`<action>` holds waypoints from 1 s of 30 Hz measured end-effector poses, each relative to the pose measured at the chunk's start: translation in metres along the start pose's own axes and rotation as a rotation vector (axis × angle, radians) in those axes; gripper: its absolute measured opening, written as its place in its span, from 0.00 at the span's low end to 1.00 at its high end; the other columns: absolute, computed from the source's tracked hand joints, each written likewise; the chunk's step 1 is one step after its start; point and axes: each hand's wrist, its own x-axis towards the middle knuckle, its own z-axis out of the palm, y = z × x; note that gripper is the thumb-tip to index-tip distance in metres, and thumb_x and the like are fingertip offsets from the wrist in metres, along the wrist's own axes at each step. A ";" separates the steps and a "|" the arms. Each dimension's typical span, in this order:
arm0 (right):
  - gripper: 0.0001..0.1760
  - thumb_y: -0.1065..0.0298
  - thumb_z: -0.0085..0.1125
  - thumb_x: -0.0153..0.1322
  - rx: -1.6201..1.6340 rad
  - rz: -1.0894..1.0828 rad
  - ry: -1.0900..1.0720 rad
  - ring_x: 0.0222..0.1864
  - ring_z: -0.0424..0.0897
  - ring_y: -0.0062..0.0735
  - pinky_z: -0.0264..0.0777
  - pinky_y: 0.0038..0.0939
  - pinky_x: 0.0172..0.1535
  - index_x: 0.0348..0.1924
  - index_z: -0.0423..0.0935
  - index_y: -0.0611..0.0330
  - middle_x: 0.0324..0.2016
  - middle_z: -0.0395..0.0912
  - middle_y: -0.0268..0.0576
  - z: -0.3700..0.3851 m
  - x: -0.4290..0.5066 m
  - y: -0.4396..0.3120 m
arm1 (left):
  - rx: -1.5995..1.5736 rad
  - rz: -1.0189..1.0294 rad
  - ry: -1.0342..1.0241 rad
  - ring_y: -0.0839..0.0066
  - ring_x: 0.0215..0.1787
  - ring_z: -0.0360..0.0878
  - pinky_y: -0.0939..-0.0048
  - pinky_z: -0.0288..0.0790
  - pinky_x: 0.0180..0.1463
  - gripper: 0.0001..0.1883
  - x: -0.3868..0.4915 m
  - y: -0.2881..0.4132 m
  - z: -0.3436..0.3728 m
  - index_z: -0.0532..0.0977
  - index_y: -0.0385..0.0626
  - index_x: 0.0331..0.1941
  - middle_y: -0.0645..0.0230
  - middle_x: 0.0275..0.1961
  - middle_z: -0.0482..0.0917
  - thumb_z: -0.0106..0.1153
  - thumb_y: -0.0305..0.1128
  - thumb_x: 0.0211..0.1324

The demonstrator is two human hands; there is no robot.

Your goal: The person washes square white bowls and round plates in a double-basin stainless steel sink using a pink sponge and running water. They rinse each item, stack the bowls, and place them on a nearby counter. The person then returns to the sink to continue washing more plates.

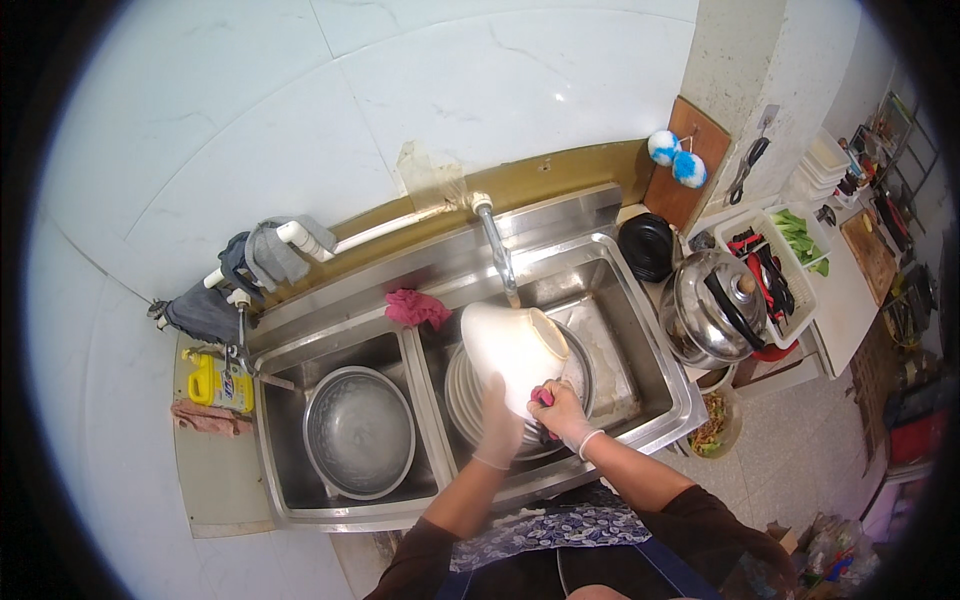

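A large white bowl (506,345) is held tilted on its side over the right basin, its foot ring turned to the right, just below the tap's spout. My left hand (501,420), in a clear glove and blurred, grips the bowl's near left side. My right hand (562,412), also gloved, clutches a pink cloth (543,397) against the bowl's near right edge. Below the bowl, several stacked white plates (459,397) sit in a round metal basin (587,375). The bowl and my hands hide much of that stack.
The left sink compartment holds a metal basin (360,435) with cloudy water. A tap (496,247) reaches over the right compartment. Another pink cloth (418,307) lies on the divider's back end. A steel kettle (712,307) stands right of the sink, a yellow detergent jug (219,382) left.
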 end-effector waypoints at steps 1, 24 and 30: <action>0.17 0.64 0.78 0.69 -0.023 0.055 -0.015 0.32 0.79 0.36 0.78 0.38 0.34 0.30 0.75 0.61 0.40 0.73 0.48 -0.001 0.000 -0.002 | -0.009 0.039 -0.043 0.66 0.70 0.77 0.59 0.67 0.76 0.27 0.000 0.000 0.001 0.66 0.38 0.73 0.60 0.70 0.77 0.46 0.46 0.85; 0.20 0.54 0.78 0.67 -0.012 0.165 -0.088 0.30 0.83 0.46 0.79 0.44 0.31 0.35 0.83 0.63 0.41 0.78 0.52 -0.009 0.007 -0.013 | -0.015 -0.009 0.015 0.64 0.72 0.76 0.56 0.67 0.77 0.29 0.005 0.000 -0.001 0.63 0.39 0.75 0.59 0.72 0.76 0.48 0.47 0.84; 0.20 0.57 0.82 0.67 -0.022 0.187 -0.102 0.33 0.82 0.38 0.78 0.40 0.34 0.33 0.81 0.63 0.42 0.78 0.51 -0.006 0.011 -0.010 | -0.002 -0.013 0.023 0.64 0.70 0.77 0.57 0.68 0.76 0.29 0.005 0.000 0.000 0.64 0.39 0.75 0.59 0.70 0.76 0.48 0.47 0.84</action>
